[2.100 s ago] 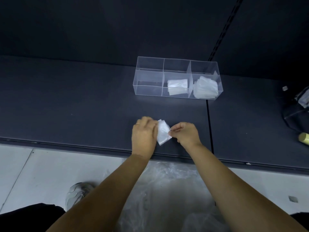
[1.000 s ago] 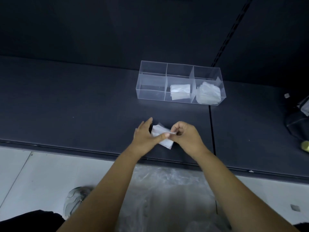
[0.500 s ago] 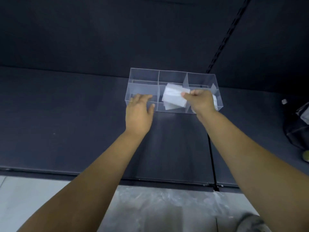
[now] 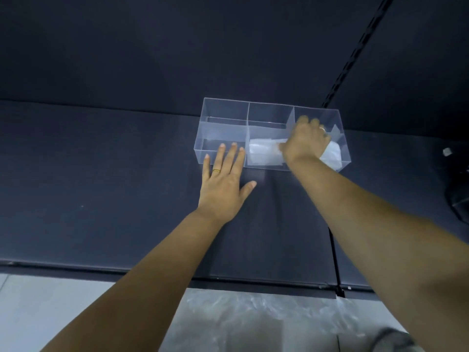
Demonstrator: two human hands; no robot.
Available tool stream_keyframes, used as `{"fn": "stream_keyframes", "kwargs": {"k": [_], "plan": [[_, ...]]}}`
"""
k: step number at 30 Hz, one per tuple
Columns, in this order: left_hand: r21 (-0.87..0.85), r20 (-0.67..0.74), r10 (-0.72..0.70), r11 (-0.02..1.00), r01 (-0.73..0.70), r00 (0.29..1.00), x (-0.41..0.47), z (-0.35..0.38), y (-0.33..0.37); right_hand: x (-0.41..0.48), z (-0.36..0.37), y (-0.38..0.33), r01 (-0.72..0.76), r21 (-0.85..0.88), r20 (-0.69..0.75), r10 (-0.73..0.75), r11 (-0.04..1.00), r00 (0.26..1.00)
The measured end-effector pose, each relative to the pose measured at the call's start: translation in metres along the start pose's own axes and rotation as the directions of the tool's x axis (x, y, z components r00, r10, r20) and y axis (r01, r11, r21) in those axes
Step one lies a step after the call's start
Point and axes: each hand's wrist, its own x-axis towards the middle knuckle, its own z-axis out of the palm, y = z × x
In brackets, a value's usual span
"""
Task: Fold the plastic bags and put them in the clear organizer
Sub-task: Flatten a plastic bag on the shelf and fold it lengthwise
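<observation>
Inside clear organizer (image 4: pixel 269 104), middle and right compartments: folded plastic bags (image 4: pixel 262 153); left hand (image 4: pixel 223 184) flat, fingers spread, touching near wall; right hand (image 4: pixel 304 142), lowered inside since earlier, grip indiscernible.

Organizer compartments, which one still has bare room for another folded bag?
The left compartment, between the end wall and the first divider, looks bare. The middle holds a folded bag; the right is crowded by a pile and the right hand.

No readable text, label or number appears on anything here.
</observation>
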Motion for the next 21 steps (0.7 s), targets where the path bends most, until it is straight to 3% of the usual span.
{"fn": "stream_keyframes", "kwargs": {"k": [3, 5, 8, 10, 13, 17, 19, 21], "plan": [[-0.02, 0.01, -0.014, 1.0, 0.015, 1.0, -0.019, 0.002, 0.002, -0.006, -0.012, 0.013, -0.029, 0.066, 0.042, 0.026, 0.997, 0.999], [-0.053, 0.032, -0.049, 0.997, 0.051, 0.998, -0.043, 0.006, 0.001, -0.023, -0.023, 0.022, 0.04, 0.21, -0.01, -0.039, 0.977, 0.999], [-0.074, 0.107, -0.135, 0.987, 0.143, 0.985, -0.092, 0.016, -0.004, -0.083, -0.037, 0.041, 0.204, 0.521, -0.126, -0.162, 0.829, 0.979], [0.009, 0.157, -0.16, 0.987, 0.16, 0.975, -0.126, 0.025, 0.001, -0.145, -0.039, 0.063, 0.3, 0.608, -0.178, -0.242, 0.735, 0.954], [0.129, 0.187, -0.144, 0.984, 0.121, 0.972, -0.161, 0.035, 0.018, -0.249, -0.02, 0.107, 0.201, 0.588, -0.045, -0.217, 0.784, 0.975], [0.076, 0.238, -0.173, 0.984, 0.159, 0.956, -0.171, 0.036, 0.028, -0.325, 0.018, 0.152, -0.106, 0.384, 0.182, 0.037, 0.917, 0.983], [0.064, 0.253, -0.154, 0.988, 0.143, 0.955, -0.174, 0.034, 0.028, -0.329, 0.021, 0.159, -0.113, 0.33, 0.179, 0.056, 0.937, 0.982], [0.048, 0.281, -0.14, 0.99, 0.132, 0.95, -0.174, 0.032, 0.027, -0.327, 0.022, 0.159, -0.024, 0.264, 0.208, -0.033, 0.964, 0.978]]}}
